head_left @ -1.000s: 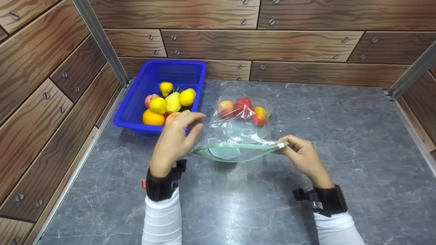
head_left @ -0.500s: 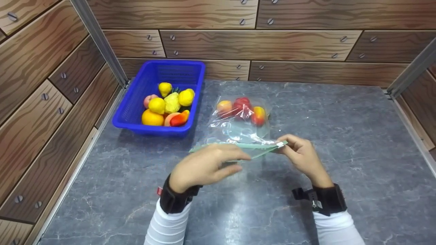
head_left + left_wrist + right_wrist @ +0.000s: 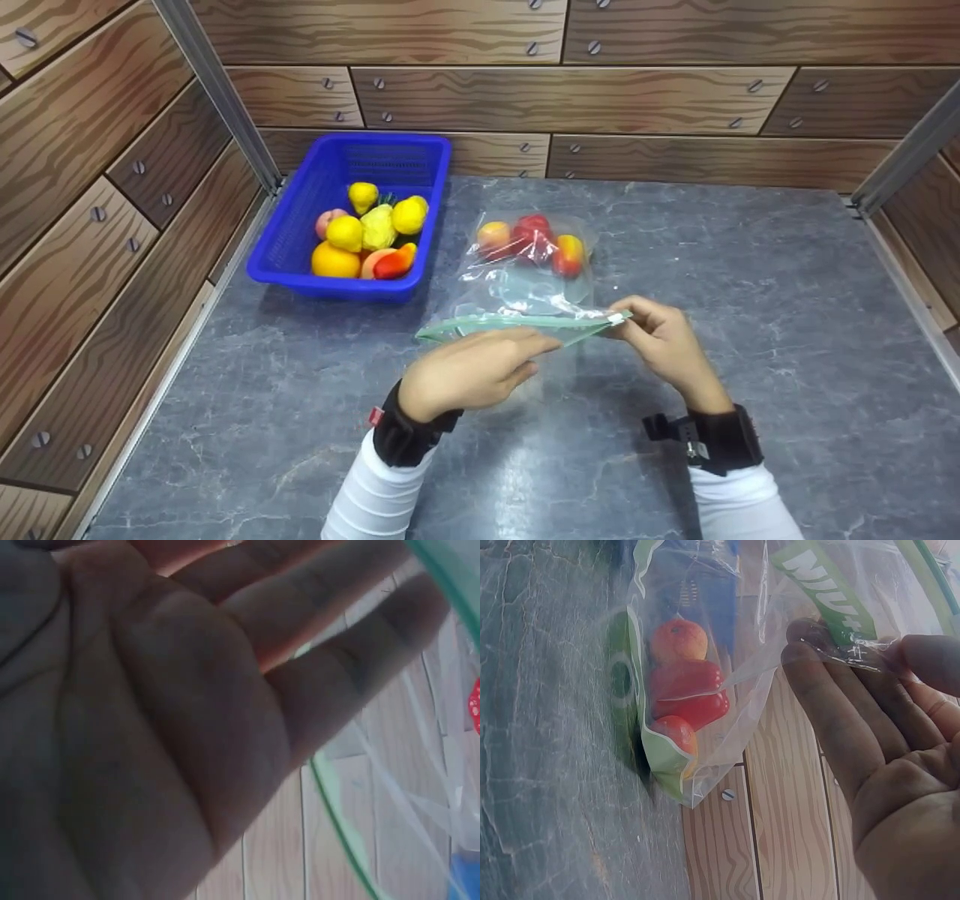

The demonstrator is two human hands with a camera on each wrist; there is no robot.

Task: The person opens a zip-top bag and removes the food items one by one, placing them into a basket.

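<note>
A clear zip bag (image 3: 525, 289) with a green strip along its mouth lies on the table, mouth toward me and parted. At its far end are a yellow-red round fruit (image 3: 494, 238), a red fruit (image 3: 533, 236) with pale dots and a yellow-red oblong fruit (image 3: 568, 255). My right hand (image 3: 660, 341) pinches the bag's right corner by the white slider (image 3: 616, 319), thumb against fingers. My left hand (image 3: 476, 371) lies across the near side of the mouth, fingers nearly straight, fingertips at the green edge. In the left wrist view its palm (image 3: 150, 735) holds nothing.
A blue basket (image 3: 264, 262) stands left of the bag. In it are an orange (image 3: 335, 261), a yellow pear (image 3: 363, 196), a bumpy yellow fruit (image 3: 379, 227) and several others. Wood-patterned walls (image 3: 465, 97) rise behind and at both sides of the grey table (image 3: 750, 285).
My left hand has moved from beside the basket, right and nearer to me, to the bag's mouth. The mouth gapes less in view than before. My right hand keeps its pinch.
</note>
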